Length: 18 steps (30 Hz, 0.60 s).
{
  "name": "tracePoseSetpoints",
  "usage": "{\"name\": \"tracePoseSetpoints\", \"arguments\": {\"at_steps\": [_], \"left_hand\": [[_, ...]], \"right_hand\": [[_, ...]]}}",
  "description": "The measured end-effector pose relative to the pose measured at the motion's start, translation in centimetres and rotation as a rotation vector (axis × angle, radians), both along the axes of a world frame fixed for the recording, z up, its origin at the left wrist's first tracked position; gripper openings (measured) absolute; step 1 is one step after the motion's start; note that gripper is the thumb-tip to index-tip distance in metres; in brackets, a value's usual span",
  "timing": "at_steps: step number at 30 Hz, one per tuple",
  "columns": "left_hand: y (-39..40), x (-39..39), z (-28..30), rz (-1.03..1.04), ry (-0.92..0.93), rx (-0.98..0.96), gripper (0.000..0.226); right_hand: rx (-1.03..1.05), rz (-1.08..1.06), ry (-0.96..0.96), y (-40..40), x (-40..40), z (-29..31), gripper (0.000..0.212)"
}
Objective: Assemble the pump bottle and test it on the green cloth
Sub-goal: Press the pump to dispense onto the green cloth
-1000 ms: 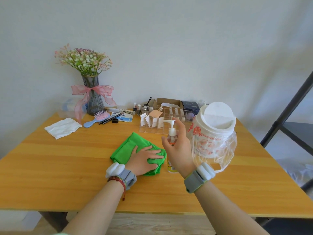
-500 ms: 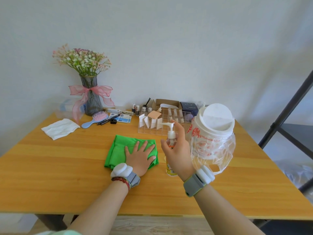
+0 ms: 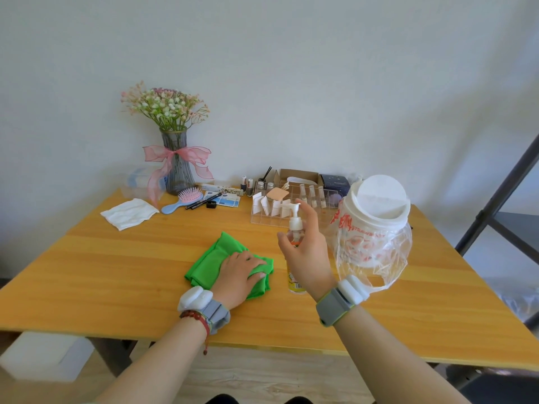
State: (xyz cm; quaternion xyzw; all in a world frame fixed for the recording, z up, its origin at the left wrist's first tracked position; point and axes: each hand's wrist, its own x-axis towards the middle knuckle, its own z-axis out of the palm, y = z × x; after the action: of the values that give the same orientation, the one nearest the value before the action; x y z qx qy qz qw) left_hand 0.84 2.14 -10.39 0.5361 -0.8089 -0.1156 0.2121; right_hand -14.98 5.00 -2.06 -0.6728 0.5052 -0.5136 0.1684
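The green cloth (image 3: 214, 258) lies folded on the wooden table (image 3: 116, 272) near the middle. My left hand (image 3: 239, 272) rests flat on its right part, fingers curled over the cloth's edge. My right hand (image 3: 306, 252) is wrapped around a small clear pump bottle (image 3: 295, 225) with a white pump head, held upright above the table just right of the cloth. The forefinger sits over the pump top and the nozzle points left. A second bottle with a yellow label (image 3: 294, 282) stands on the table under my right hand, mostly hidden.
A large white-lidded cup in a clear plastic bag (image 3: 376, 228) stands close to the right. Behind are a clear organiser (image 3: 274, 212) with cosmetics, boxes, a flower vase (image 3: 176, 167), a pink hairbrush (image 3: 183, 199) and a white folded tissue (image 3: 129, 212). A dark metal frame (image 3: 501, 196) stands at the right.
My left hand has slid across the green cloth, which shifted and bunched under it. My right hand has kept the pump bottle upright in nearly the same place.
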Motion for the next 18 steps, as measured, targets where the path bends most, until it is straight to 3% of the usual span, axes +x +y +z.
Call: {"name": "tracePoseSetpoints", "arguments": {"at_steps": [5,9,13,18], "left_hand": [[-0.2,1.6,1.8,0.116,0.541,0.039,0.033],[-1.0,3.6,3.8,0.281,0.767,-0.05,0.032],[-1.7,5.7,5.6,0.325,0.737,-0.236,0.03],[-2.4,6.7,5.7,0.239,0.344,-0.45,0.027]], "right_hand": [[0.005,0.005,-0.004,0.6,0.5,0.4,0.062],[0.014,0.01,-0.005,0.8,0.8,0.7,0.062],[0.018,0.014,-0.001,0.7,1.1,0.7,0.061],[0.012,0.018,0.007,0.5,1.3,0.2,0.061]]}}
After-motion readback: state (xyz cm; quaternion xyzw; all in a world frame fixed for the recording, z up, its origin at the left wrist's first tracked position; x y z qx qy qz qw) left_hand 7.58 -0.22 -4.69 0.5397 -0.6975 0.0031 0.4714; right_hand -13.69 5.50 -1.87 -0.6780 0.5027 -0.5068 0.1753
